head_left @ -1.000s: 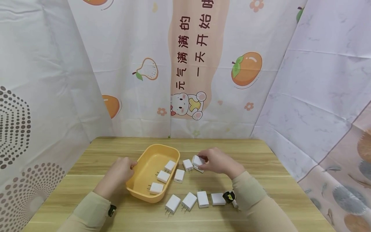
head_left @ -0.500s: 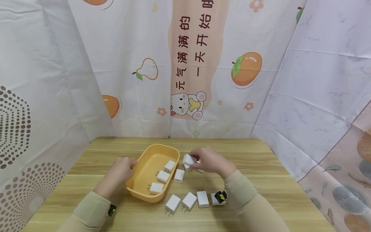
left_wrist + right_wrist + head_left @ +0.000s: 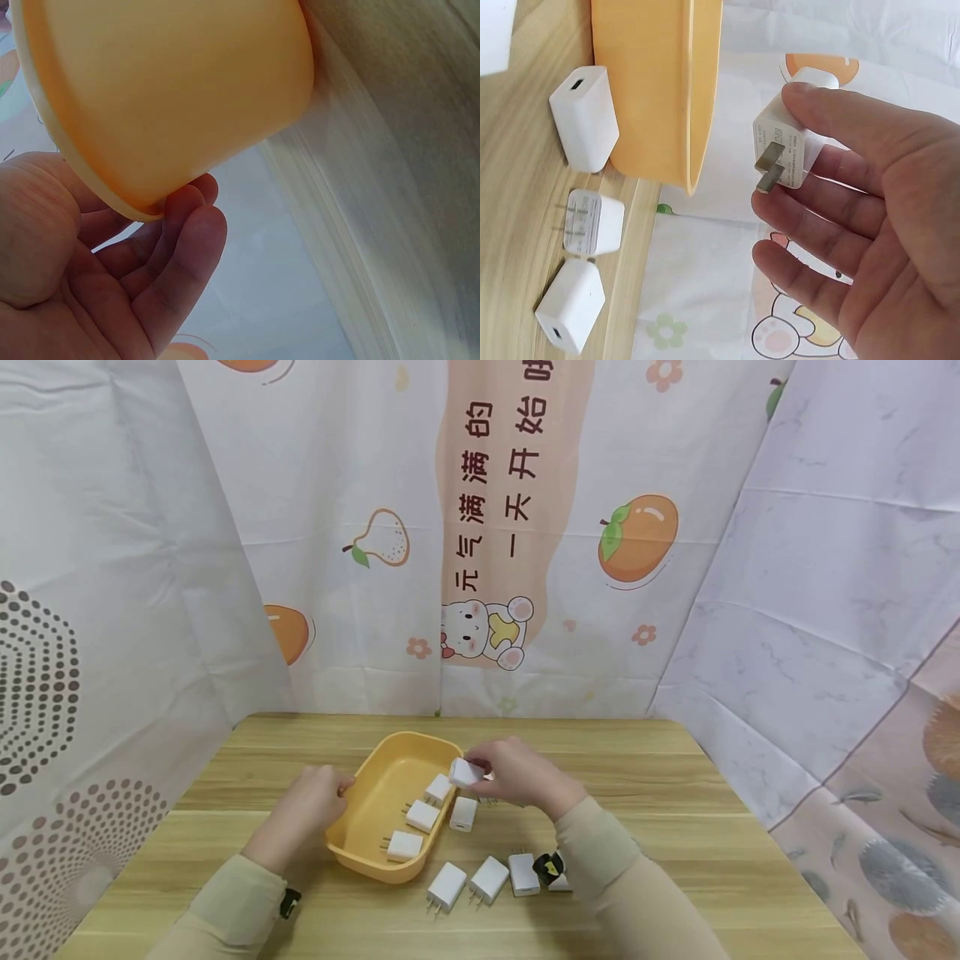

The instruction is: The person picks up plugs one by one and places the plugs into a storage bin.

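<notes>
My left hand (image 3: 311, 806) grips the left rim of a yellow plastic basin (image 3: 372, 814); in the left wrist view its thumb and fingers pinch the rim from both sides. Inside the basin lie three white charger plugs (image 3: 405, 846) along its right side. Another white charger plug (image 3: 778, 131) is pinched between the thumb and fingers of my right hand (image 3: 517, 777), its two metal prongs showing in the right wrist view. In the head view this charger (image 3: 464, 772) overlaps the basin's right rim.
One charger plug (image 3: 462, 814) lies close beside the basin's right wall, with two more (image 3: 592, 221) further along. A row of chargers (image 3: 489, 880) sits nearer the front, partly covered by the right wrist strap (image 3: 549, 867). Printed curtains (image 3: 360, 685) surround the wooden table (image 3: 645, 760).
My right hand has moved left with the charger plug, from above the other chargers to the basin's right rim. The left hand and basin have stayed in place.
</notes>
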`<move>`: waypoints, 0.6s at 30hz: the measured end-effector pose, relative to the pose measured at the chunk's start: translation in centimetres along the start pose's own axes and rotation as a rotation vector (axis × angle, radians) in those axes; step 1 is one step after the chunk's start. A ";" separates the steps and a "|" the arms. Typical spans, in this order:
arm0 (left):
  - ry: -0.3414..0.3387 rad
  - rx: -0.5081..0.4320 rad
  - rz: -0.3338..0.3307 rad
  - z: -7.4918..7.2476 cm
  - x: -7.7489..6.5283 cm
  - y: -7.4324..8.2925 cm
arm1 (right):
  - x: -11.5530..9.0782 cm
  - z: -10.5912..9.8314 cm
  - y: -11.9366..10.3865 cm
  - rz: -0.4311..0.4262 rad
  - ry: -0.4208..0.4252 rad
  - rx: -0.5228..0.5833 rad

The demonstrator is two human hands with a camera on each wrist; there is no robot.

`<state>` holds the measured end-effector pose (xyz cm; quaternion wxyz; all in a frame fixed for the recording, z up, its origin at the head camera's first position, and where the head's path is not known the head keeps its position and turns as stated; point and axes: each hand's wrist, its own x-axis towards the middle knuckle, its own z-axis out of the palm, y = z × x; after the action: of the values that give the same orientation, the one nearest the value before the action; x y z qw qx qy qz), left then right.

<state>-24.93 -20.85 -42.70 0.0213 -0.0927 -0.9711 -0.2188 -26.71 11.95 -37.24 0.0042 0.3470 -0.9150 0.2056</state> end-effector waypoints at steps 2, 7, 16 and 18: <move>-0.001 -0.004 -0.005 0.0 0.0 0.0 | 0.4 0.2 -0.4 -0.011 -0.002 -0.008; 0.008 0.000 -0.008 0.1 0.0 -0.1 | 1.3 0.8 -1.6 -0.038 -0.015 -0.009; 0.010 -0.005 0.004 0.1 0.0 -0.2 | 2.6 2.4 -2.7 -0.117 -0.018 -0.056; 0.005 -0.011 -0.003 0.1 0.0 -0.2 | 2.7 2.6 -2.9 -0.129 -0.021 -0.066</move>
<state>-25.00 -20.99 -42.91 0.0230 -0.0909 -0.9699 -0.2246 -26.60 7.28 -38.18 0.0193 0.4070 -0.8970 0.1712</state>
